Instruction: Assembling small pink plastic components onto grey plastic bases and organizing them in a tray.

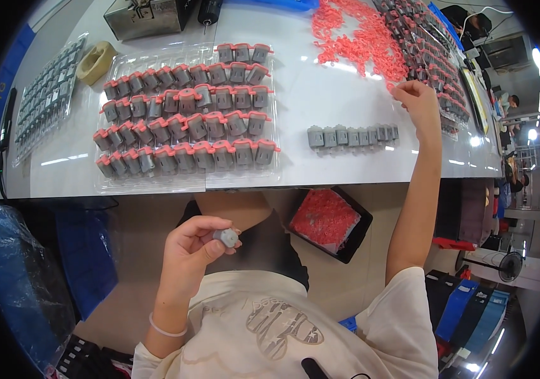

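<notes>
In front of my body my left hand (188, 252) is closed round a small grey motor (226, 237), its round end facing up, held between thumb and fingers. My right hand (418, 104) reaches far right over the table, thumb and forefinger pinched at a small red plastic clip (390, 87) beside a loose spread of red clips (358, 38). Nearer than that spread, a row of bare grey motors (349, 136) stands on the white table (295, 167). Left of it, a clear plastic tray (188, 180) carries several rows of grey motors topped with red clips.
Another tray (49, 95) of grey parts lies at the far left, beside a tape roll (96, 62). A metal box (147, 19) and a dark screwdriver-like tool (210, 11) stand behind. Packed trays (434, 57) line the right. Below the table edge sits a black bin (352, 237) of red pieces.
</notes>
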Demonstrator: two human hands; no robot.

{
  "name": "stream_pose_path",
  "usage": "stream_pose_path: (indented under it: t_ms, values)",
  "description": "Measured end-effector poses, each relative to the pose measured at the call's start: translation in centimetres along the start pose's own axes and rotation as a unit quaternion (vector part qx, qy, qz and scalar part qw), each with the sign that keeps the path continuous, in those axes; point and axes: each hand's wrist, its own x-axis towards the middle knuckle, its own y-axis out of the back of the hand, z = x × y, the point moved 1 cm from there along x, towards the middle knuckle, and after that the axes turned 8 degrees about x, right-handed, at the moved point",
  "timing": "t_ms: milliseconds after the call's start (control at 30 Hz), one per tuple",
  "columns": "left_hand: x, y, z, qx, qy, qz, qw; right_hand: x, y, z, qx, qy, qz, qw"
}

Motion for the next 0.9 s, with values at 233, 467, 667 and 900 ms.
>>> stream_pose_path:
  t_ms: [233,467,667,900]
  values:
    - [-0.9,0.2,-0.3,-0.003,-0.010,-0.026,1.000,0.7,0.7,0.5,0.080,0.002,-0.071,0.994]
    - [-1.5,-0.8,0.3,0.008,0.001,-0.010,1.000,-1.3,0.9,-1.3,0.252,0.022,-0.157,0.955]
    - [-1.1,-2.9,0.9,-0.008,0.013,-0.031,0.999,-13.5,-2.8,-13.6,0.140,0.309,-0.475,0.812]
    - [-1.0,-3.9,1.0,-0.059,0.015,-0.109,0.992,-18.0,-7.3,-12.4,0.307,0.272,-0.452,0.792]
